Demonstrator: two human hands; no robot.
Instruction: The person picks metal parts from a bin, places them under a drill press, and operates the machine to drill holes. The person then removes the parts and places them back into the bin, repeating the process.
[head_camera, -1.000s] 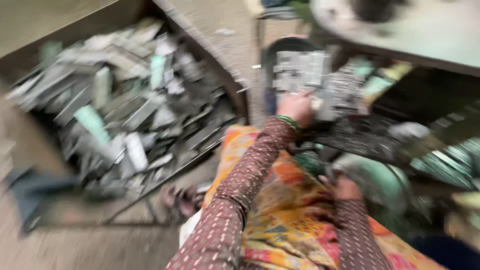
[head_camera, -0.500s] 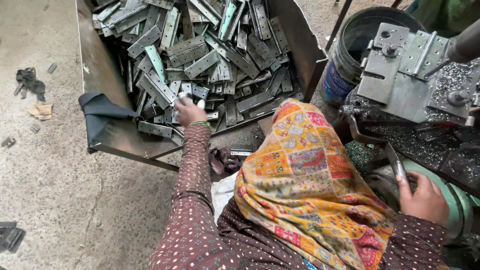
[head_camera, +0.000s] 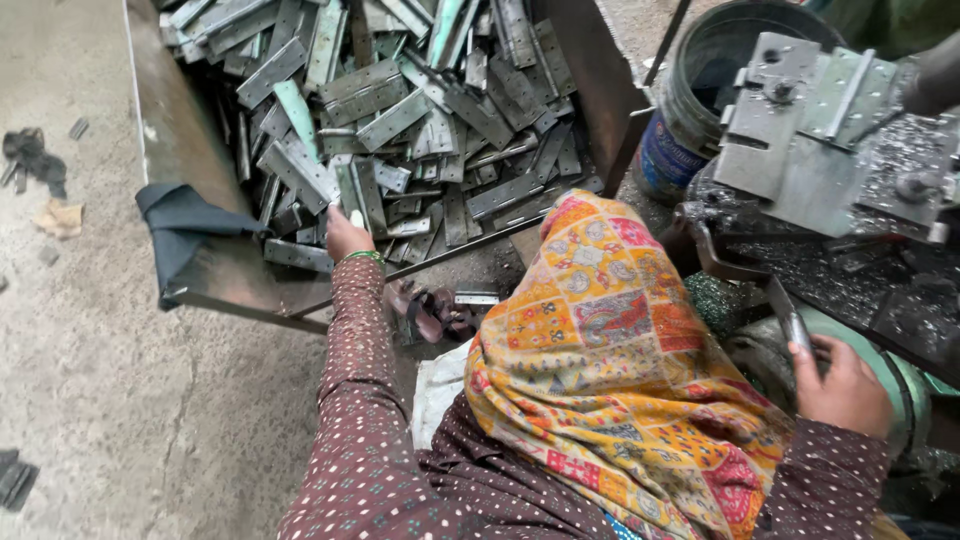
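Note:
A rusty metal tray (head_camera: 215, 275) holds a heap of several grey hinge plates (head_camera: 400, 120). My left hand (head_camera: 345, 236), a green bangle at its wrist, reaches into the near edge of the heap with its fingers closed around one hinge plate (head_camera: 356, 207). My right hand (head_camera: 842, 388) is low on the right, wrapped around a slim metal lever handle (head_camera: 797, 328) beside the green machine body (head_camera: 905, 385). A patterned orange and yellow cloth (head_camera: 610, 350) lies between my arms.
A grey press fixture (head_camera: 805, 135) strewn with metal shavings stands at the right, a dark bucket (head_camera: 705, 80) behind it. A dark rag (head_camera: 180, 232) hangs over the tray's corner. Sandals (head_camera: 428, 312) lie under the tray. Scraps (head_camera: 35, 160) sit on the concrete floor.
My left hand left the press at the right, swung to the tray and now grips a plate in the heap. My right hand stays on the lever.

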